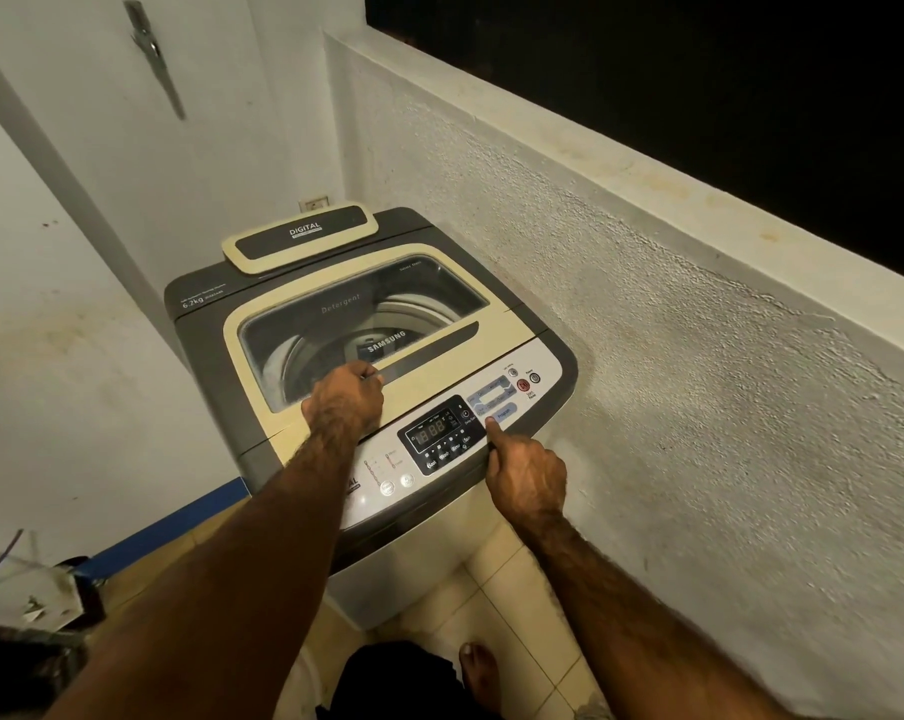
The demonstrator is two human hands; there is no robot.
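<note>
Right now the L hand [345, 402] sits knuckles-up on the lid [496, 324] of the washing machine [200, 324]; its fingers are curled round the L end of the dark lid handle [434, 347], thumb hidden from view; the lid is down, flat over the tub. The R hand [530, 480] is a pointing fist: index finger [495, 434] straight, other fingers folded into the palm w/ nothing in them; the index tip rests on the L end of the Program button [506, 414] on the control panel [546, 362]. The digital display [431, 426] lies between the two hands, just L of the R index tip; the red start/pause button [523, 385] and power button [534, 378] sit beyond the R hand, a bit to its R. Far beyond the L hand, at the machine's back end, a loose cream trim piece marked DIGITAL [299, 236] lies tilted across the top. A rough plastered wall [673, 381] runs close along the R hand's outer side; below both forearms, a bare foot [478, 667] on the tiled floor [517, 595].
</note>
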